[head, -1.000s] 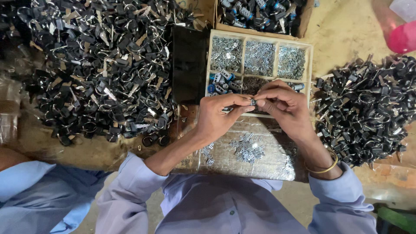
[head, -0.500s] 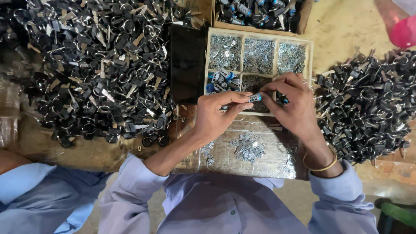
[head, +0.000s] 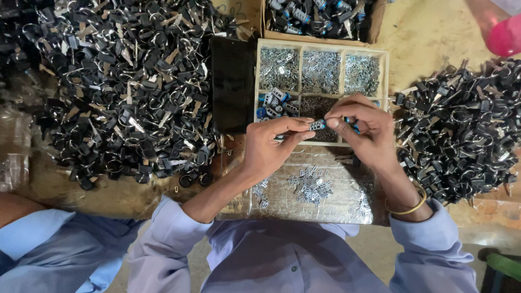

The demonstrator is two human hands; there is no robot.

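So both hands meet right in the middle of the frame, over the lower edge of a wooden tray (head: 386,97) split into compartments. The left hand (head: 271,149) and the right hand (head: 363,130) are both pinching the same small part (head: 317,125), a little silver and blue cylinder, fingertips pressed together on it from either side. Hard to tell more about the part, it's tiny and mostly covered by fingers.

The tray's top row holds three batches of small shiny metal bits (head: 320,70). Below that, the left compartment has blue and silver cylinders (head: 274,102) like the one being held, and the one next to it has darker tiny pieces.

Under the wrists, lower middle, there's a silvery sheet (head: 325,203) with a loose scatter of small metal pieces (head: 309,186) on it. A flat black rectangle (head: 233,81) lies just left of the tray.

A huge heap of black padlocks (head: 119,87) fills the upper left, and another pile (head: 461,130) sits on the right. A cardboard box (head: 320,19) of more parts sits at the top edge. There's a gold bangle (head: 404,208) on the right wrist.
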